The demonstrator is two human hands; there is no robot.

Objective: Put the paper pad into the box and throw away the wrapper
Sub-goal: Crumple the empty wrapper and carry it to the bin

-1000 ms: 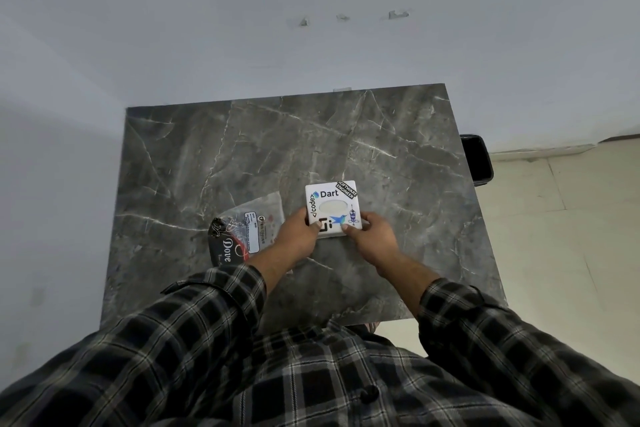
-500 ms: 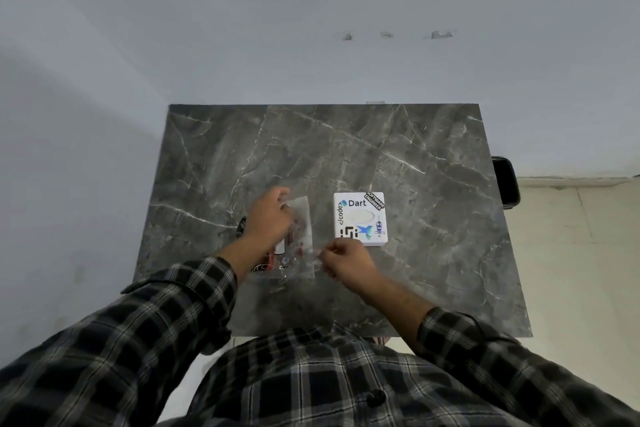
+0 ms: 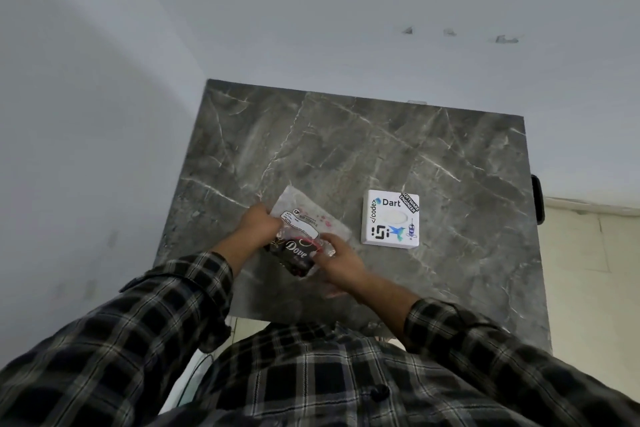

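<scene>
Both hands, left hand (image 3: 260,227) and right hand (image 3: 341,258), pinch a crinkly clear wrapper (image 3: 308,222) with their fingers at frame centre; the square white sticker-covered box (image 3: 390,218) lies to its right on the veined grey marble tabletop (image 3: 346,139).
</scene>
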